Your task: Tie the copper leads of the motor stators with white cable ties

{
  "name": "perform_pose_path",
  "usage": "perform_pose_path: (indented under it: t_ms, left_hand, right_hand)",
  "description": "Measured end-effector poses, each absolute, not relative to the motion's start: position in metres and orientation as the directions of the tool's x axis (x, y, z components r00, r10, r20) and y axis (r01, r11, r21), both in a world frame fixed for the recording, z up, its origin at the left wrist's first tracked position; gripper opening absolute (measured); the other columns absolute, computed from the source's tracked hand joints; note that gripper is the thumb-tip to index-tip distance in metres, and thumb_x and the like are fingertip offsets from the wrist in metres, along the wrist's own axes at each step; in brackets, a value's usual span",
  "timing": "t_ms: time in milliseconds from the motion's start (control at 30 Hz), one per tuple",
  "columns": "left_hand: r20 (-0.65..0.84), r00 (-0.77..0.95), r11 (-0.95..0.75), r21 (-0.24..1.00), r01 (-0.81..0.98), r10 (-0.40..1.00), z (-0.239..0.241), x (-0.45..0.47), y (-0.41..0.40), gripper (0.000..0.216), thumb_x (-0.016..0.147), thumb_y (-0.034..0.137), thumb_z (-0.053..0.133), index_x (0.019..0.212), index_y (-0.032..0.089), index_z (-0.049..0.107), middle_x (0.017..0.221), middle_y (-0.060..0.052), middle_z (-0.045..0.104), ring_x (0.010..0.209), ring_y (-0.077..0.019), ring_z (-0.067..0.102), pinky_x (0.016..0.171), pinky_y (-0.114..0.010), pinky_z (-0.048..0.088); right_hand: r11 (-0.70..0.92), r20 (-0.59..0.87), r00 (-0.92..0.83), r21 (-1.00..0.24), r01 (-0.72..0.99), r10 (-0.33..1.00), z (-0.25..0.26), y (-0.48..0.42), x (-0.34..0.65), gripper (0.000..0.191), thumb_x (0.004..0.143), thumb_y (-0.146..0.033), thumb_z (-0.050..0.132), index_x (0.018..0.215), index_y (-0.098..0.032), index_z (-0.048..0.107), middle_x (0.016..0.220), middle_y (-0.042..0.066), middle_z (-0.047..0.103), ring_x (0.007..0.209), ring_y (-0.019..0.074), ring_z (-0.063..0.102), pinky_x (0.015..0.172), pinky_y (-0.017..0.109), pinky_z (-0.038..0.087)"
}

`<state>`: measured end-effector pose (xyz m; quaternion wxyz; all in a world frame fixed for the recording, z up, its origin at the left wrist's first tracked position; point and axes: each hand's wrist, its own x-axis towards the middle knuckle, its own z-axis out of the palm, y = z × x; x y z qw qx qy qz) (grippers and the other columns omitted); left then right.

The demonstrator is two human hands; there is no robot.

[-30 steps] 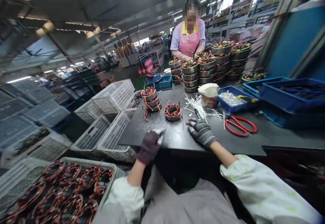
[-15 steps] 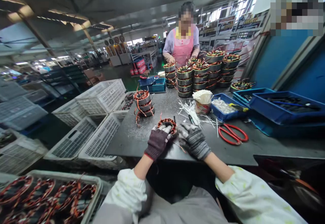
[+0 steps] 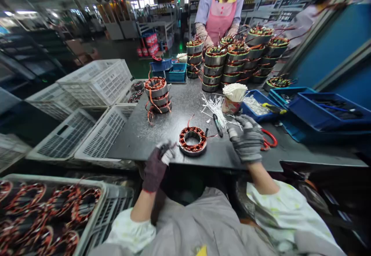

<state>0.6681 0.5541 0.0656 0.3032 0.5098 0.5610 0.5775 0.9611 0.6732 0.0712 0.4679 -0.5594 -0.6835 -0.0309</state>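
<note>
A copper-wound stator ring (image 3: 193, 140) lies flat on the dark table (image 3: 162, 128) near its front edge, between my hands. My left hand (image 3: 159, 162), in a dark glove with pale fingertips, is curled at the table edge just left of the ring and does not touch it. My right hand (image 3: 247, 140), in a grey glove, rests to the right of the ring, over the red scissors (image 3: 269, 140). Its fingers are bent near the loose white ties (image 3: 216, 107), and what they hold is hidden. A black pen-like tool (image 3: 217, 124) lies between ring and right hand.
A short stack of stators (image 3: 158, 93) stands mid-table, with tall stacks (image 3: 232, 62) at the far end before a person in a pink apron (image 3: 220, 12). Blue bins (image 3: 327, 113) line the right. White crates (image 3: 95, 82) stand left, and a crate of stators (image 3: 52, 209) sits by my left knee.
Both hands have come off the stator ring, the left back to the table edge and the right over to the scissors. The view has tilted downward and closer.
</note>
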Motion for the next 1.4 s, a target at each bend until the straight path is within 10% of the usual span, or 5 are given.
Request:
perform_pose_path:
  t_ms: [167,367,633,933,1400]
  left_hand:
    - [0.536,0.477,-0.714,0.446,0.54,0.696,0.087,0.683,0.536,0.024,0.102,0.028,0.062,0.122,0.026,0.074,0.112,-0.005,0.081,0.112,-0.0198,0.073,0.109,-0.041,0.053]
    - [0.588,0.41,-0.63,0.229,0.742,0.697,0.084,0.665,0.599,0.044,0.1,0.038,0.063,0.14,0.021,0.063,0.131,-0.01,0.074,0.136,-0.0263,0.061,0.118,-0.049,0.044]
    - [0.554,0.377,-0.549,0.18,0.816,0.742,0.083,0.675,0.59,0.031,0.101,0.029,0.061,0.13,0.03,0.071,0.126,-0.003,0.076,0.122,-0.0245,0.066,0.11,-0.047,0.044]
    - [0.644,0.388,-0.585,0.116,0.803,0.66,0.072,0.692,0.601,0.028,0.1,0.022,0.058,0.127,0.025,0.067,0.126,-0.005,0.076,0.134,-0.027,0.061,0.12,-0.055,0.04]
    - [0.704,0.349,-0.607,0.147,0.781,0.619,0.064,0.686,0.634,0.025,0.101,0.024,0.057,0.123,0.026,0.069,0.11,-0.005,0.078,0.113,-0.0257,0.071,0.11,-0.052,0.047]
  right_hand:
    - [0.809,0.497,-0.648,-0.24,0.537,0.577,0.115,0.645,0.93,0.031,0.101,-0.039,0.055,0.115,-0.024,0.078,0.123,0.01,0.076,0.11,0.027,0.067,0.102,0.045,0.047]
    - [0.833,0.216,-0.816,-0.288,0.472,0.537,0.117,0.659,0.888,0.032,0.101,-0.046,0.06,0.113,-0.024,0.081,0.107,0.007,0.078,0.095,0.0246,0.065,0.088,0.038,0.044]
    - [0.89,0.488,-0.749,-0.16,0.427,0.448,0.096,0.663,0.902,0.035,0.105,-0.041,0.053,0.095,-0.022,0.081,0.102,0.009,0.078,0.096,0.0234,0.064,0.091,0.039,0.046]
    - [0.094,0.199,-0.061,-0.162,0.982,0.978,0.137,0.807,0.973,0.042,0.104,-0.031,0.047,0.14,-0.017,0.065,0.138,0.015,0.068,0.122,0.0257,0.066,0.104,0.032,0.048]
    - [0.263,0.379,-0.085,-0.448,0.854,0.921,0.108,0.767,0.972,0.031,0.1,-0.03,0.056,0.121,-0.021,0.076,0.12,0.012,0.077,0.106,0.025,0.071,0.097,0.038,0.054]
